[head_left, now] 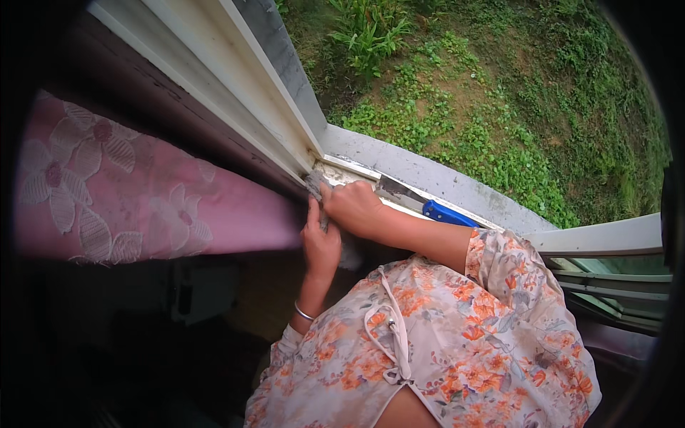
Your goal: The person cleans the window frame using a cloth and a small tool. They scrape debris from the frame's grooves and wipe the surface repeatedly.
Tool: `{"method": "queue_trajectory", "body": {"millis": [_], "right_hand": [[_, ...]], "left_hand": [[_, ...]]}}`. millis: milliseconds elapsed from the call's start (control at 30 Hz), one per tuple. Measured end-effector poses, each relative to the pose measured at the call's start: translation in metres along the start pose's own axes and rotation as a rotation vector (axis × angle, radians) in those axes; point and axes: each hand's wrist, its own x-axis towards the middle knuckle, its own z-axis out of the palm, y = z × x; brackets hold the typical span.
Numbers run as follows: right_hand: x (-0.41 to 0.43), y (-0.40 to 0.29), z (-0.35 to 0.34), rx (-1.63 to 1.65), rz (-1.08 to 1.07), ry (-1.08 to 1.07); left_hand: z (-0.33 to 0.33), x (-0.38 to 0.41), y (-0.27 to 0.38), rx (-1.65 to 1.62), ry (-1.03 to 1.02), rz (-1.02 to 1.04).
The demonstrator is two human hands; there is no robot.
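Observation:
A grey cloth (314,183) is bunched in the inner corner of a white window frame (267,91). My right hand (353,207) is closed over the cloth, its knuckles beside the sill track (342,175). Just below, my left hand (322,243) pinches part of the same cloth, with the index finger stretched up toward the corner. A pale end of cloth seems to hang in shadow beneath the hands. In the track, right of my right hand, lies a bladed tool with a blue handle (448,213); its flat, dirty blade (400,191) points toward the corner.
A pink curtain (134,198) with white flowers hangs at the left, close to the hands. Outside the frame runs a grey ledge (428,171), with a planted slope (481,107) beyond. Glazed sliding panels (615,267) stand at the right. The room at lower left is dark.

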Motion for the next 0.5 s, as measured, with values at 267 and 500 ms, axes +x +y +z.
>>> {"method": "queue_trajectory", "body": {"millis": [267, 500], "right_hand": [[-0.011, 0.013, -0.008, -0.031, -0.047, -0.073], [-0.107, 0.028, -0.047, -0.016, 0.137, -0.319]], "left_hand": [[-0.005, -0.002, 0.014, 0.213, -0.164, -0.016], [0.026, -0.049, 0.032, 0.125, -0.440, 0.093]]}}
